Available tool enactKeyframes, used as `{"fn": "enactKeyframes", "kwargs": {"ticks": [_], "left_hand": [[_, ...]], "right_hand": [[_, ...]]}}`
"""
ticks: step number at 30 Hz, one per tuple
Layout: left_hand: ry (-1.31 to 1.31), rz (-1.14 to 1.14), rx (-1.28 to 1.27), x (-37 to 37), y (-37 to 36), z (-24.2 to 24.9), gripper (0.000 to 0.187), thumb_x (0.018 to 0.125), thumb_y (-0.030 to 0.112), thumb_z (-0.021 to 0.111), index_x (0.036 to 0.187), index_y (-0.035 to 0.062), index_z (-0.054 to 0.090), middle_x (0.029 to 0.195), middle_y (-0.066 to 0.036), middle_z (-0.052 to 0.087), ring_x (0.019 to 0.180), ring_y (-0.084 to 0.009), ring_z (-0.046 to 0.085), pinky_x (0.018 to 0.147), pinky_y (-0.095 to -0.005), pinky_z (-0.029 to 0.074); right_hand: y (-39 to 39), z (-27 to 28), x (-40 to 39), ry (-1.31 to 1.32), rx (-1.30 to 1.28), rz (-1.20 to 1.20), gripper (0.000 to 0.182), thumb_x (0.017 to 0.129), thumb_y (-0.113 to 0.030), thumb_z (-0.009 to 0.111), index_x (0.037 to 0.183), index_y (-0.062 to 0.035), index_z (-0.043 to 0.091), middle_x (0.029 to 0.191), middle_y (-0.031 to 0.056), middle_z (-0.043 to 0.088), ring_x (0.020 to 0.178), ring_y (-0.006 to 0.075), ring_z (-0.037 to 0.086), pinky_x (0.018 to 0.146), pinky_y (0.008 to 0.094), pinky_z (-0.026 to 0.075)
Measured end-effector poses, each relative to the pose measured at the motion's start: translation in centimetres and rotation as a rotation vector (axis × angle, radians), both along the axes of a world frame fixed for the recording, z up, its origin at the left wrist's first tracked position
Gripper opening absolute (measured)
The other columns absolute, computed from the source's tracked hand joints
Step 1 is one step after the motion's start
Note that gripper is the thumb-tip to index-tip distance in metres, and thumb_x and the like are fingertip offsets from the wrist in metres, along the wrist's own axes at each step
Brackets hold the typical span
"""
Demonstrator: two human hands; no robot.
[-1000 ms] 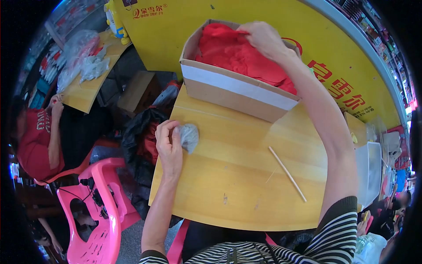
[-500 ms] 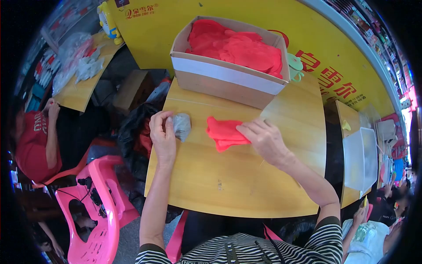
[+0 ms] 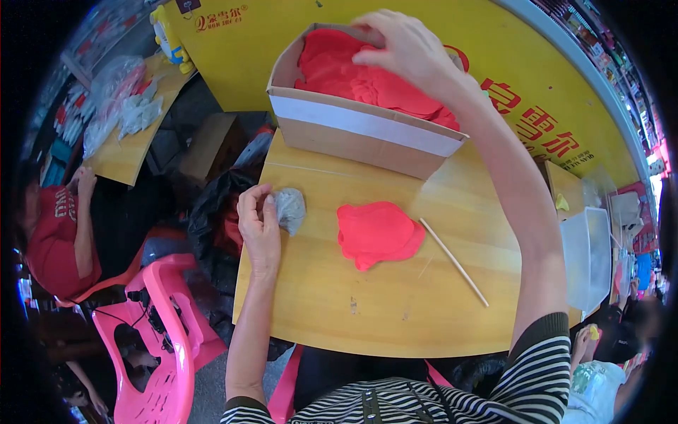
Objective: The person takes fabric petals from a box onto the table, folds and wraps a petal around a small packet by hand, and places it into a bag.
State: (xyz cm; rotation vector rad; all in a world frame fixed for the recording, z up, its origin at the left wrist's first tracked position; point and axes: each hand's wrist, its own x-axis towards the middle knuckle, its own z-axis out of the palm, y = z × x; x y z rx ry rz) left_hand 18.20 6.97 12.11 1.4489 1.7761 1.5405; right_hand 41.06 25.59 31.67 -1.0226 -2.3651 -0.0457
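Observation:
My right hand (image 3: 402, 49) is raised over the cardboard box (image 3: 353, 134), its thumb and fingers apart with nothing between them. Red fabric pieces (image 3: 339, 67) fill the box nearly to its rim. Near the table's left edge rests my left hand (image 3: 259, 230), fingers loosely bent and thumb apart. Its thumb is right beside a whitish-grey clump (image 3: 289, 210), which looks like stuffing. A red fabric piece (image 3: 378, 233) lies flat in the middle of the table. To its right, a thin wooden stick (image 3: 453, 261) lies at a slant.
The wooden table (image 3: 318, 304) backs onto a yellow panel (image 3: 254, 63). A black plastic bag (image 3: 212, 212) hangs at its left, near a pink chair (image 3: 180, 332). A seated person (image 3: 60, 230) is at far left; a translucent bin (image 3: 587, 258) stands right.
My right hand has let go of the red fabric piece and moved up over the box. The piece now lies spread on the table and the stick shows. My left hand has barely moved.

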Motion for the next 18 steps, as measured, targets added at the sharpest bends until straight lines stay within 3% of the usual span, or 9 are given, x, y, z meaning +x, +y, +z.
{"fn": "enactKeyframes", "kwargs": {"ticks": [2,4,7,13,18], "left_hand": [[-0.007,0.0,-0.012,0.1,-0.1,-0.1,0.015,0.093,0.001,0.052,0.107,0.0008,0.058,0.106,-0.01,0.058,0.1,-0.0222,0.055,0.088,-0.032,0.045],[-0.024,0.005,-0.019,0.0,0.0,-0.1,0.015,0.093,0.001,0.052,0.107,0.0008,0.058,0.106,-0.01,0.057,0.099,-0.0225,0.056,0.088,-0.032,0.045],[0.0,0.006,-0.021,0.0,-0.1,0.0,0.015,0.093,0.001,0.053,0.107,0.0005,0.058,0.105,-0.01,0.057,0.098,-0.023,0.056,0.088,-0.0319,0.045],[0.004,-0.004,0.043,0.2,0.0,0.4,0.013,0.092,0.0,0.054,0.104,0.0003,0.059,0.105,-0.01,0.058,0.1,-0.0239,0.056,0.089,-0.0325,0.043],[0.065,0.004,0.087,-0.1,0.0,0.3,0.011,0.091,0.0,0.054,0.1,0.0002,0.06,0.105,-0.011,0.059,0.102,-0.0268,0.055,0.091,-0.0341,0.042]], "right_hand": [[6.5,-1.9,-1.5,-0.124,0.074,-0.065,0.05,0.074,-0.017,0.072,0.122,-0.0092,0.062,0.118,0.0212,0.063,0.111,0.0312,0.06,0.097,0.04,0.045],[10.2,-3.2,-3.0,-0.062,0.041,0.01,0.04,0.072,-0.022,0.075,0.108,-0.0062,0.069,0.099,0.0223,0.068,0.098,0.0387,0.063,0.087,0.0464,0.049],[12.8,-4.5,-4.1,-0.219,-0.057,-0.053,0.044,0.077,-0.022,0.073,0.118,-0.0102,0.064,0.11,0.0144,0.066,0.103,0.0298,0.062,0.086,0.0406,0.05],[15.9,-7.8,-5.1,-0.52,-0.015,-0.237,0.033,0.079,-0.018,0.069,0.111,-0.0145,0.069,0.1,0.0137,0.069,0.095,0.0333,0.065,0.08,0.0439,0.053],[14.2,-5.9,-2.8,-0.246,0.131,-0.235,0.022,0.083,-0.02,0.064,0.103,-0.0161,0.072,0.095,0.0138,0.07,0.09,0.0353,0.065,0.079,0.0448,0.053]]}}
